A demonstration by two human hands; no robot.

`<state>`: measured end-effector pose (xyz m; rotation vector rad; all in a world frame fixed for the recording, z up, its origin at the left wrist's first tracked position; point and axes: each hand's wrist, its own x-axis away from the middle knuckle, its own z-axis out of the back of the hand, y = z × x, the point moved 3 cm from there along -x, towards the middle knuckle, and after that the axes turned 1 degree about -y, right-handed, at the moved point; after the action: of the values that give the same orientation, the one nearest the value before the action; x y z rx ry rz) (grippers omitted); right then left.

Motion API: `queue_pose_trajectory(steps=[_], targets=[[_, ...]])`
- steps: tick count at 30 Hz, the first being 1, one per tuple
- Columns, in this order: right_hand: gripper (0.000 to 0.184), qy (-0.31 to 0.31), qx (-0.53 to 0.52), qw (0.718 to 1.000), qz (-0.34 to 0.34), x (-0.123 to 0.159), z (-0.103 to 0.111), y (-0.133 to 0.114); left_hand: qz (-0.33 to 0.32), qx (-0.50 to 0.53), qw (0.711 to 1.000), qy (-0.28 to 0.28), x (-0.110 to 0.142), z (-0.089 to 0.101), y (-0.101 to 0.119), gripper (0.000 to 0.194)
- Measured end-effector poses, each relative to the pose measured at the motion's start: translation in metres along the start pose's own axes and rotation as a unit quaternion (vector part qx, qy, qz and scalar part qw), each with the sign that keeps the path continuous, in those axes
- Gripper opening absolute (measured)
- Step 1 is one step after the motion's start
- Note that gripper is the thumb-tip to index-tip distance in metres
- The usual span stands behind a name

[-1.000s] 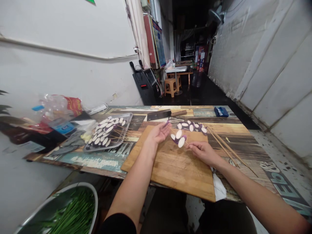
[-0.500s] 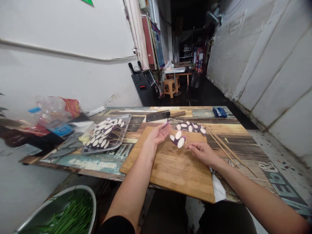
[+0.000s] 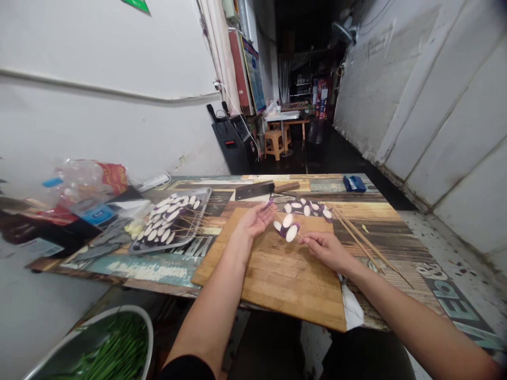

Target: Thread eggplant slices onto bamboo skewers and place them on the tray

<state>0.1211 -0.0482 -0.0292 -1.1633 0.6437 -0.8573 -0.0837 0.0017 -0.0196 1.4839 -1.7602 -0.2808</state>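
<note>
My right hand (image 3: 322,245), fingers closed, grips a thin bamboo skewer (image 3: 300,235) above the cutting board (image 3: 285,279). Several white eggplant slices (image 3: 292,233) with purple skin are threaded on it. At the skewer's far end, my left hand (image 3: 257,217) pinches a purple-edged eggplant piece (image 3: 270,202) between thumb and fingertips; its palm is turned up. Behind the board lies a row of loose eggplant slices (image 3: 307,210). Bare bamboo skewers (image 3: 364,243) rest to the right of the board. On the left, a metal tray (image 3: 204,203) carries several filled eggplant skewers.
A cleaver (image 3: 255,190) with a wooden handle lies behind the board. Farther right sits a small blue box (image 3: 354,183). Plastic bottles (image 3: 95,211) and a grey cloth (image 3: 105,244) crowd the table's left end. Below it, a metal basin (image 3: 149,327) holds green stalks.
The view has shifted slightly. Both hands keep nearly the same pose around the eggplant skewer, with little other visible movement.
</note>
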Motion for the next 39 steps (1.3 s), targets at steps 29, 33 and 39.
queue_pose_trajectory(steps=[29, 33, 39], targets=[[0.04, 0.003, 0.02, 1.0, 0.0, 0.002, 0.0, -0.005, -0.049, -0.016, 0.999, -0.008, -0.004, 0.001, 0.001, 0.013], [0.039, 0.004, 0.032, 0.999, 0.003, 0.002, 0.0, -0.006, -0.066, -0.025, 0.997, -0.005, -0.004, 0.001, 0.0, 0.012], [0.036, 0.016, 0.034, 0.999, 0.012, 0.001, -0.001, -0.004, -0.11, -0.051, 0.993, -0.01, -0.006, 0.001, -0.002, 0.007]])
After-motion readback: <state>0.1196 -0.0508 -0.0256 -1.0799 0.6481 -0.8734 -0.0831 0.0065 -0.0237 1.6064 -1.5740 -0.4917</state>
